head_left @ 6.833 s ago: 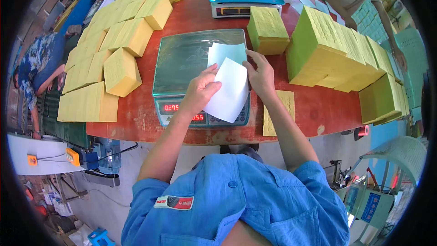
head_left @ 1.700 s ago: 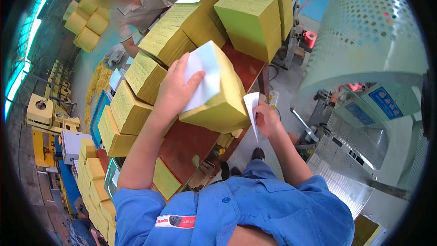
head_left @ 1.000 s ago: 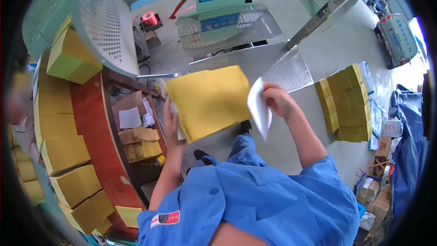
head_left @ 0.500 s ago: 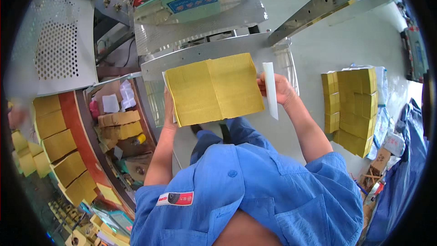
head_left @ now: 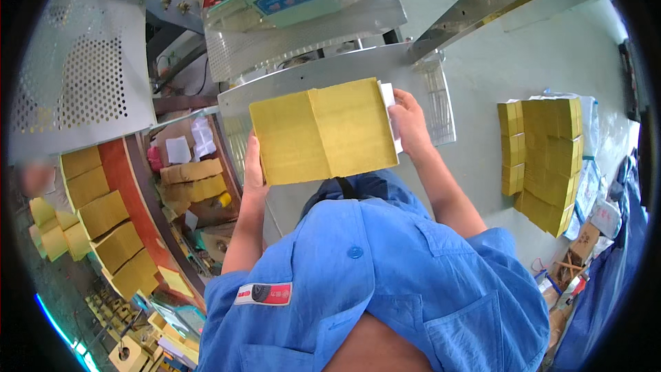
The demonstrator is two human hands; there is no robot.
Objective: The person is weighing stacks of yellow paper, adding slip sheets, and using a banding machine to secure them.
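A stack of yellow paper sheets (head_left: 354, 124), creased down its middle, is held level in front of my body. My left hand (head_left: 254, 162) grips its left edge, with the thumb up along the side and the other fingers hidden beneath. At the opposite edge, a white paper strip (head_left: 387, 94) lies against the stack and partly under it. My right hand (head_left: 411, 124) is closed on this white strip, its fingers bent over the outer side. Behind the stack is a grey metal work surface (head_left: 372, 62).
A perforated metal panel (head_left: 93, 62) and a red-topped bench bearing yellow paper stacks (head_left: 103, 213) are on the left. A clear machine guard (head_left: 310, 27) stands ahead. More yellow stacks (head_left: 547, 151) lie at the right, below a slanting metal beam (head_left: 475, 14).
My right hand has moved inward, bringing the white strip from standing apart to lying against the yellow stack's right edge. The left hand keeps its grip on the stack.
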